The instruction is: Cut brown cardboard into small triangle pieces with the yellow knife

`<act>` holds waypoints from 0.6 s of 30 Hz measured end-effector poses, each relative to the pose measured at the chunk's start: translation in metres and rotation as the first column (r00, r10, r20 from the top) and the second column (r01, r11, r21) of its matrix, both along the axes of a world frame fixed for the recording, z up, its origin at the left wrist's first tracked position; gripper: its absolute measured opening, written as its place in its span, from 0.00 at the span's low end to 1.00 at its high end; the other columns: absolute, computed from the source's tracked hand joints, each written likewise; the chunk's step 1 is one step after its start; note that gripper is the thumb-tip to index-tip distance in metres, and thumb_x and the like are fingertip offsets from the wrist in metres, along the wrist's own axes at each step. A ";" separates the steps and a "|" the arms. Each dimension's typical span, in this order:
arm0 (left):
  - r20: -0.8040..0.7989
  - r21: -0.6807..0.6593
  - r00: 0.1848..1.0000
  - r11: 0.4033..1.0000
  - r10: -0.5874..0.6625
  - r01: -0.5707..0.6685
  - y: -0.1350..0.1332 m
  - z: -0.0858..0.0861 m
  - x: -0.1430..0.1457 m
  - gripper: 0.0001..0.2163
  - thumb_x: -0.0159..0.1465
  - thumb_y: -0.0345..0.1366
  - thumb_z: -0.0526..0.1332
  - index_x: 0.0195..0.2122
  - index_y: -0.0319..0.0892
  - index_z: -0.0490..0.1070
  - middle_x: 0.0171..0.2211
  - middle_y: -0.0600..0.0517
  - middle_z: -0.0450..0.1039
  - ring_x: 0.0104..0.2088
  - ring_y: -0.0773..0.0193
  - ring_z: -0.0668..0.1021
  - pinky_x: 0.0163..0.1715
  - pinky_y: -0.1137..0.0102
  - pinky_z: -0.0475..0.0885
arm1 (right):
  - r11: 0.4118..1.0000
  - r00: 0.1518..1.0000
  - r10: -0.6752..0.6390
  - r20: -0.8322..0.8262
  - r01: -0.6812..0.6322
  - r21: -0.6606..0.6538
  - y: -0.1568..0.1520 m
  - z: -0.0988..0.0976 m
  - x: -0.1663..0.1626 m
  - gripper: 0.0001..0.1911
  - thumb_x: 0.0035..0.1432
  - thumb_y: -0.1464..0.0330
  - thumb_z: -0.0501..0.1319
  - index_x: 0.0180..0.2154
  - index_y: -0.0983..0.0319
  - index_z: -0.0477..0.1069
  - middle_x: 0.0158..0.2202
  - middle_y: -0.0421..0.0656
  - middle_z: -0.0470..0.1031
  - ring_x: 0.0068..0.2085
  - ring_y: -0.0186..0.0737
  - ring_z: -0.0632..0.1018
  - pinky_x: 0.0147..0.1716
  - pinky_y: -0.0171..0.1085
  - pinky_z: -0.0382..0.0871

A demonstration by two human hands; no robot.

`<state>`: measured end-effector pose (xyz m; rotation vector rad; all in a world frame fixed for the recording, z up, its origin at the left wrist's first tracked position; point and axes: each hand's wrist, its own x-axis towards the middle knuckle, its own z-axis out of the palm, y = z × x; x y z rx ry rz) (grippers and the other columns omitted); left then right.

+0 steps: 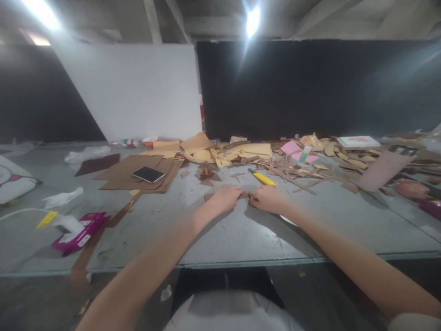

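Observation:
Over the middle of the grey table [220,239], my left hand [227,197] and my right hand [268,199] are close together with fingers curled. Between them is a small brown piece of leather-like sheet [244,195], pinched from both sides; its full shape is hidden by the fingers. Just behind my right hand lies a yellow utility knife [264,179]. Small cut brown pieces [206,173] are heaped behind my left hand. Part of a white round object [288,221] shows under my right wrist.
Brown sheets [120,172] bearing a phone [148,174] lie to the left. A magenta packet [93,226] with a white device sits front left. Scrap strips [285,168] cover the back; a tilted pink tumbler [386,170] is at right. The glass-like edge [220,265] runs in front.

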<state>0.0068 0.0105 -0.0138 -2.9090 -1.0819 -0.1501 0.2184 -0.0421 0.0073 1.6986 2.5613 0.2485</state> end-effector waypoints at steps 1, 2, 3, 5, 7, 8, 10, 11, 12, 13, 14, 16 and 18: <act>-0.008 0.005 1.000 1.000 0.008 -0.008 -0.001 0.000 0.000 0.21 0.64 0.21 0.60 0.56 0.42 0.80 0.48 0.43 0.82 0.53 0.49 0.82 0.50 0.61 0.77 | 1.000 1.000 -0.019 0.002 0.019 0.002 -0.002 0.003 0.001 0.23 0.74 0.61 0.55 0.39 0.62 0.89 0.37 0.56 0.87 0.40 0.52 0.86 0.39 0.40 0.71; -0.010 0.010 1.000 1.000 0.018 -0.017 -0.002 -0.001 0.000 0.21 0.65 0.22 0.60 0.56 0.43 0.80 0.48 0.43 0.82 0.52 0.49 0.82 0.49 0.61 0.77 | 1.000 1.000 -0.030 0.006 0.030 0.006 -0.004 0.005 0.001 0.23 0.74 0.61 0.56 0.39 0.62 0.89 0.37 0.56 0.87 0.40 0.52 0.86 0.38 0.40 0.71; -0.005 0.020 1.000 0.999 0.030 -0.030 -0.004 -0.001 0.001 0.21 0.66 0.22 0.59 0.57 0.43 0.80 0.48 0.42 0.82 0.52 0.49 0.82 0.49 0.61 0.77 | 0.999 0.999 -0.033 0.011 0.033 0.011 -0.006 0.006 0.001 0.22 0.73 0.62 0.56 0.40 0.62 0.89 0.37 0.56 0.87 0.40 0.52 0.86 0.38 0.40 0.71; 0.018 0.049 0.999 0.998 0.048 -0.048 -0.007 -0.003 0.001 0.20 0.69 0.23 0.57 0.58 0.42 0.80 0.47 0.41 0.82 0.51 0.49 0.82 0.49 0.60 0.78 | 1.000 1.000 -0.020 0.021 0.020 0.013 -0.007 0.008 0.001 0.22 0.73 0.62 0.57 0.40 0.61 0.89 0.37 0.56 0.87 0.40 0.51 0.87 0.38 0.39 0.72; 0.028 0.074 0.998 0.996 0.048 -0.050 -0.008 -0.004 0.001 0.19 0.71 0.25 0.56 0.59 0.40 0.79 0.48 0.40 0.83 0.52 0.48 0.83 0.49 0.59 0.78 | 1.000 1.000 -0.014 0.026 0.013 0.010 -0.007 0.008 0.001 0.22 0.73 0.62 0.56 0.40 0.61 0.89 0.36 0.55 0.87 0.40 0.51 0.87 0.38 0.39 0.72; 0.024 0.079 0.999 0.996 0.044 -0.046 -0.008 -0.004 0.001 0.19 0.72 0.25 0.55 0.59 0.40 0.79 0.48 0.40 0.83 0.51 0.48 0.83 0.48 0.59 0.78 | 1.000 0.999 -0.017 0.028 0.017 0.011 -0.007 0.008 0.001 0.22 0.73 0.62 0.56 0.40 0.61 0.89 0.36 0.55 0.87 0.40 0.51 0.87 0.39 0.39 0.72; 0.009 0.074 0.999 0.997 0.038 -0.038 -0.006 -0.005 -0.002 0.18 0.73 0.27 0.55 0.59 0.39 0.79 0.48 0.39 0.83 0.51 0.48 0.83 0.48 0.58 0.78 | 1.000 0.999 -0.021 0.033 0.020 0.015 -0.006 0.008 0.001 0.23 0.74 0.61 0.56 0.40 0.61 0.89 0.36 0.55 0.87 0.40 0.51 0.87 0.39 0.39 0.72; 0.008 0.069 0.999 0.997 0.040 -0.040 -0.004 -0.006 -0.004 0.18 0.73 0.27 0.55 0.58 0.38 0.79 0.48 0.39 0.84 0.51 0.48 0.83 0.49 0.58 0.78 | 1.000 0.999 -0.016 0.034 0.016 0.016 -0.006 0.008 0.001 0.24 0.75 0.61 0.55 0.40 0.61 0.89 0.36 0.56 0.87 0.40 0.51 0.87 0.39 0.39 0.73; 0.017 0.065 0.999 0.997 0.044 -0.045 -0.002 -0.006 -0.005 0.17 0.73 0.27 0.55 0.57 0.39 0.80 0.47 0.40 0.84 0.51 0.49 0.83 0.50 0.59 0.78 | 1.000 0.999 -0.010 0.035 0.010 0.016 -0.006 0.008 0.001 0.25 0.75 0.61 0.54 0.41 0.61 0.89 0.36 0.56 0.87 0.40 0.51 0.87 0.40 0.39 0.73; 0.033 0.061 0.998 0.997 0.051 -0.053 -0.001 -0.006 -0.007 0.17 0.73 0.27 0.55 0.56 0.40 0.81 0.47 0.40 0.84 0.51 0.50 0.83 0.51 0.59 0.77 | 1.000 0.999 -0.006 0.034 0.005 0.015 -0.006 0.008 0.001 0.25 0.75 0.60 0.54 0.41 0.62 0.89 0.36 0.56 0.86 0.40 0.51 0.87 0.40 0.40 0.73; 0.048 0.055 0.997 0.997 0.056 -0.059 0.001 -0.006 -0.008 0.17 0.73 0.26 0.55 0.55 0.41 0.81 0.47 0.40 0.84 0.51 0.50 0.83 0.52 0.59 0.77 | 1.000 0.999 -0.008 0.031 0.008 0.014 -0.006 0.008 0.001 0.25 0.75 0.60 0.54 0.41 0.62 0.89 0.37 0.56 0.86 0.40 0.51 0.87 0.40 0.40 0.73; 0.062 0.043 0.996 0.997 0.067 -0.070 0.002 -0.005 -0.009 0.16 0.72 0.25 0.55 0.52 0.41 0.81 0.47 0.41 0.84 0.50 0.51 0.84 0.51 0.60 0.78 | 1.000 0.999 -0.025 0.028 0.024 0.012 -0.006 0.009 0.000 0.25 0.75 0.60 0.54 0.41 0.63 0.89 0.37 0.57 0.86 0.41 0.52 0.86 0.41 0.40 0.73; 0.048 0.041 0.996 0.997 0.070 -0.072 0.001 -0.003 -0.008 0.15 0.71 0.25 0.55 0.51 0.41 0.81 0.46 0.41 0.84 0.49 0.50 0.84 0.50 0.59 0.78 | 0.999 0.999 -0.037 0.029 0.037 0.011 -0.007 0.009 -0.001 0.24 0.75 0.61 0.55 0.41 0.63 0.89 0.38 0.57 0.86 0.42 0.53 0.86 0.41 0.41 0.73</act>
